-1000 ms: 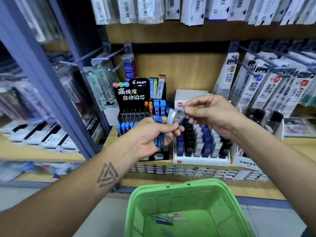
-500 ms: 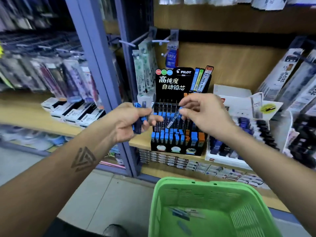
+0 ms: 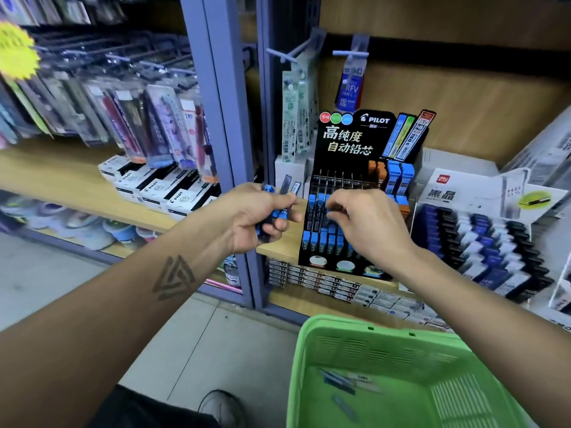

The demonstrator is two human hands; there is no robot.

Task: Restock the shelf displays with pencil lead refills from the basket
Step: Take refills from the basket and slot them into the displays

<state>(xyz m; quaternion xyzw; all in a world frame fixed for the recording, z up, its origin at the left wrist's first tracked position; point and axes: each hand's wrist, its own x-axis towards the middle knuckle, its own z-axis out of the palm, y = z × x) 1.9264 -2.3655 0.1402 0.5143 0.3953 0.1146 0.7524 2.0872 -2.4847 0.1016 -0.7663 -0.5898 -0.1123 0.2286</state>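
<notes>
Your green basket at 5 o'clock is cut off, a few blurry refills inside. Your left hand grips a bunch of blue-capped lead refills. Your right hand curls over the Pilot display at 12; can't tell what it's pinching.

Blue-capped lead refills bunched in left hand, beside black display

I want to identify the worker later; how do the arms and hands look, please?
Both forearms are bare, with no sleeves showing. The left forearm carries a dark tattoo of interlocked triangles. No gloves, watch or rings can be seen on the left hand or the right hand.
</notes>
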